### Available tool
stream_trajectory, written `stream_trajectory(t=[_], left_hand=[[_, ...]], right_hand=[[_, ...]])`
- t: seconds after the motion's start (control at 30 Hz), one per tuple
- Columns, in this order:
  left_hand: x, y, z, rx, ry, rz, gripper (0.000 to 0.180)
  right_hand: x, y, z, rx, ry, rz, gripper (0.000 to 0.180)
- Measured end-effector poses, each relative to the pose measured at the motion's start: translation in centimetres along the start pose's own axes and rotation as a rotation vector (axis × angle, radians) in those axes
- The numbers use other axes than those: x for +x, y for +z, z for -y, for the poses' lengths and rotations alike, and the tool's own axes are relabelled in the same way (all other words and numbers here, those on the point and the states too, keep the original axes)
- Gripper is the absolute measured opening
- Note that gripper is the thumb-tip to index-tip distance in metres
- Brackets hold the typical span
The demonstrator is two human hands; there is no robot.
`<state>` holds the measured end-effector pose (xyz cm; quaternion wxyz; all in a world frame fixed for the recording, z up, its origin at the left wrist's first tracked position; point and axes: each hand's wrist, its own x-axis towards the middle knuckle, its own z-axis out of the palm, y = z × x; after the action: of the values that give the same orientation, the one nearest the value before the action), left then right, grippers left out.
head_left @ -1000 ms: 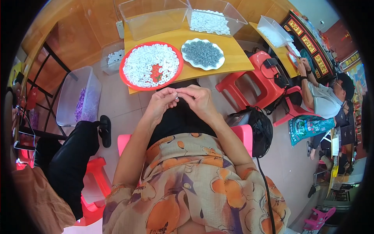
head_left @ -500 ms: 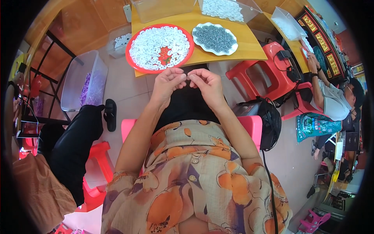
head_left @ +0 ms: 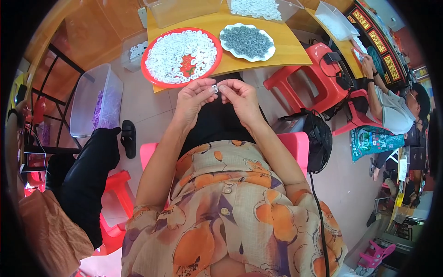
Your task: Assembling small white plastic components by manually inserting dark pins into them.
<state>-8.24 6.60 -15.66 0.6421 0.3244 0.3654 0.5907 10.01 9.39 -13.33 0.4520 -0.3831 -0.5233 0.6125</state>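
Clearly held: a small white looped piece

Head view: your left hand pinches it above your lap; your right hand bunches beside it, hold unclear. A red tray bears white ovals; a scalloped dish, grey slivers.

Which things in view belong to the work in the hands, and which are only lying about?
Likely in the work:
small white piece between left hand and right hand
white oval pieces on round red tray
grey pieces on scalloped white plate

Apparently lying about:
black bag
green plastic sack
red plastic stool
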Motion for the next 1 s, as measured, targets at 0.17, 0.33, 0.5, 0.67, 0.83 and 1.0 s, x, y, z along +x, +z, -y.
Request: stream_trajectory(t=[0.17, 0.33, 0.5, 0.67, 0.83, 1.0], left_hand=[[0.08, 0.09, 0.04, -0.006, 0.038, -0.011, 0.033], [0.07, 0.33, -0.1, 0.002, 0.041, -0.014, 0.033], [0.03, 0.46, -0.07, 0.007, 0.035, -0.025, 0.032], [0.1, 0.54, 0.0, 0.024, 0.047, -0.035, 0.032], [0.06, 0.56, 0.05, 0.039, 0.053, -0.036, 0.032], [0.0, 0.72, 0.15, 0.051, 0.061, -0.046, 0.032]], right_hand=[[0.0, 0.12, 0.14, 0.04, 0.034, 0.004, 0.015], [0.14, -0.12, -0.12, 0.103, 0.052, 0.004, 0.015], [0.17, -0.27, -0.18, 0.081, 0.058, 0.021, 0.015], [0.16, -0.19, -0.29, 0.089, 0.057, 0.016, 0.015], [0.1, -0.23, -0.11, 0.119, 0.11, 0.016, 0.015], [0.17, -0.26, -0.2, 0.105, 0.11, 0.012, 0.016]])
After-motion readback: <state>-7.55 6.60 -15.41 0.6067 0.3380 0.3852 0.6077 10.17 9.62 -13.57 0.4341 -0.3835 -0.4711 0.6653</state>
